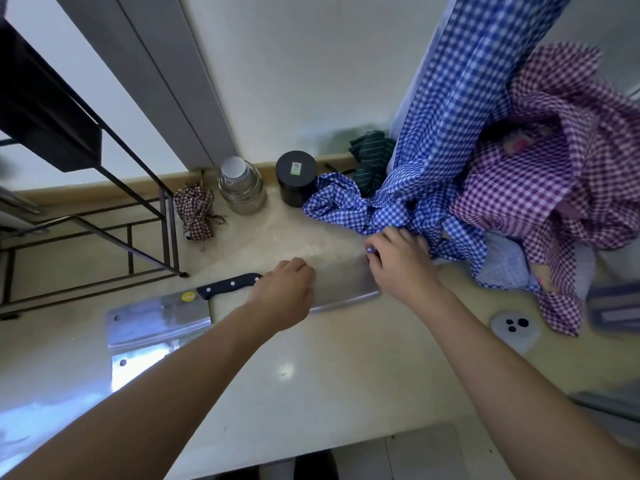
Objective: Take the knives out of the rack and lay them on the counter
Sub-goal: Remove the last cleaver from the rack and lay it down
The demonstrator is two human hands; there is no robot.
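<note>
A black-handled cleaver point(341, 285) lies flat on the beige counter point(311, 368), handle to the left, blade to the right. My left hand point(282, 289) is curled over it where handle meets blade. My right hand point(398, 261) grips the blade's far right end with its fingertips. Left of them, two more cleaver blades lie side by side: one with a yellow sticker point(159, 317), and one nearer me point(138, 363), partly under my left forearm. The black metal rack point(86, 237) stands at the left; I see no knives in its visible part.
Along the back wall stand a glass jar point(240, 188), a black jar point(296, 181) and a small checked cloth bundle point(195, 213). Blue gingham cloth point(433, 168) and purple gingham cloth point(554, 174) hang and pile at right. A white drain fitting point(516, 327) sits at right.
</note>
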